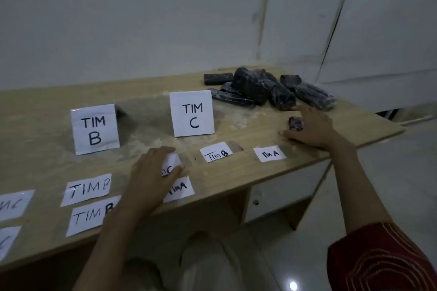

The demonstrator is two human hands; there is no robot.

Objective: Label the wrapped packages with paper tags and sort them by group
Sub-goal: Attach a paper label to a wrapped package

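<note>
Red patterned sleeve [378, 260] sits lower right, nearest the camera. R hand [309, 127] reaches from it over the tabletop [354, 125]. R fingers are spread and straight, laid against one small pkg [296, 123]: dark, plastic-wrapped, lying just apart from the pile [264, 88] at the far right corner. L hand [151, 177] pinches a C tag [171, 164] near the front edge, w/ one end lifted off the surface.

Progress looks early. No pkg visibly carries a tag & none sits by a sign. The rest are heaped together, unsorted, so nearly all labelling & sorting is left.

Also on the tabletop are two standing cards, B sign [94, 129] & C sign [192, 113]; no A sign is in view. Loose flat tags:
- Tim B [216, 155]
- Tim A [269, 153]
- a 2nd Tim A [181, 189] just below the L hand
- two larger TIM B slips [87, 189]
- more cut off at the left edge

Nothing blocks either hand. Tags lie close together, so prob. easy to brush one aside.
</note>
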